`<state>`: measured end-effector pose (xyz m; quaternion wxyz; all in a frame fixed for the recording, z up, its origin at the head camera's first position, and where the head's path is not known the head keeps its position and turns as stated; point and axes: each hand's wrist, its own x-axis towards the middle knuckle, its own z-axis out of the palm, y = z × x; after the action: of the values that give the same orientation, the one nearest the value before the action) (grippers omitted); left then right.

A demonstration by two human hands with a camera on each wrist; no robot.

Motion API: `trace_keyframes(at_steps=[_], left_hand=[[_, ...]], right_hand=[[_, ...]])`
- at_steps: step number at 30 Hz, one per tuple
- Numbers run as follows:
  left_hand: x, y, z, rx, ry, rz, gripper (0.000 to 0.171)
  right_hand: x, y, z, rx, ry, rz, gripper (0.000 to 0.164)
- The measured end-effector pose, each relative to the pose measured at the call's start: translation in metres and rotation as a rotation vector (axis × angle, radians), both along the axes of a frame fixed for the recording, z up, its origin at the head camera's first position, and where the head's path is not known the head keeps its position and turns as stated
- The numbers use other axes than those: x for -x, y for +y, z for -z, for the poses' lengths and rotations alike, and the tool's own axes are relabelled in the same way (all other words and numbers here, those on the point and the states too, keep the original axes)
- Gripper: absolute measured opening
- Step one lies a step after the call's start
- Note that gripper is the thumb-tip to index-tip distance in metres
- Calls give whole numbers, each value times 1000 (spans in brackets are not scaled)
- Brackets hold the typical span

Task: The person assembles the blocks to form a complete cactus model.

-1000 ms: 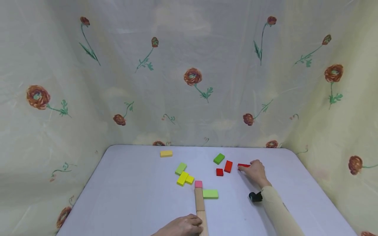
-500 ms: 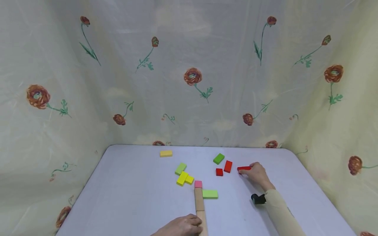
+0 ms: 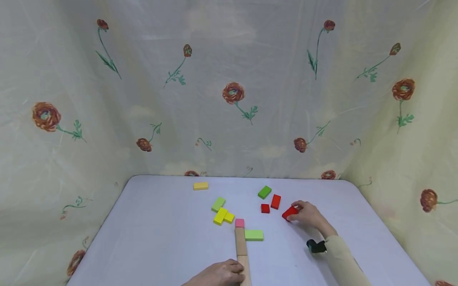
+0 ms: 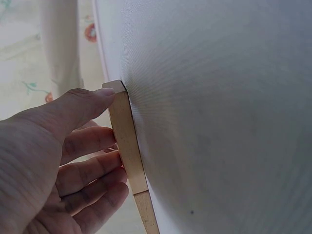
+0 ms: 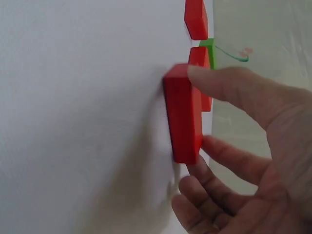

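Note:
In the head view my right hand [image 3: 310, 215] pinches a red block [image 3: 290, 213] between thumb and fingers, low over the right half of the table. The right wrist view shows the thumb on one end of this red block [image 5: 183, 117] and a finger at the other, with a shadow beside it. My left hand [image 3: 222, 273] holds a plain wooden block [image 3: 244, 264] near the front edge. Its thumb lies at one end in the left wrist view, fingers along the wood. A second wooden block [image 3: 241, 241] continues the line, with a pink block [image 3: 239, 223] at its far end.
A light green block [image 3: 254, 235] sits against the wooden row's right side. Yellow blocks [image 3: 220, 216] and another light green block [image 3: 218, 204] lie left of it. Farther back are two red blocks [image 3: 275, 201], a green block [image 3: 264, 192] and a pale yellow block [image 3: 200, 186].
The right hand has drawn the red block toward the front and slightly left, turning it from lengthwise sideways to slanted. The left hand has stayed on the wooden block.

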<state>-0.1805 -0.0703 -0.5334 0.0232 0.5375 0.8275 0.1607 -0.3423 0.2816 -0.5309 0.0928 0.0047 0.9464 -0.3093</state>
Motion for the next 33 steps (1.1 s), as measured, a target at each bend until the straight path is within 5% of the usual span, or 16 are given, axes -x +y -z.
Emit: trace_keyframes(at_steps=[10, 33], left_hand=[[1, -1, -1, 17, -24, -15, 30], [1, 0, 0, 37, -12, -4, 28]], right_hand=[[-6, -21, 0, 25, -18, -63, 57], [-14, -54, 1, 10, 110, -292, 49]])
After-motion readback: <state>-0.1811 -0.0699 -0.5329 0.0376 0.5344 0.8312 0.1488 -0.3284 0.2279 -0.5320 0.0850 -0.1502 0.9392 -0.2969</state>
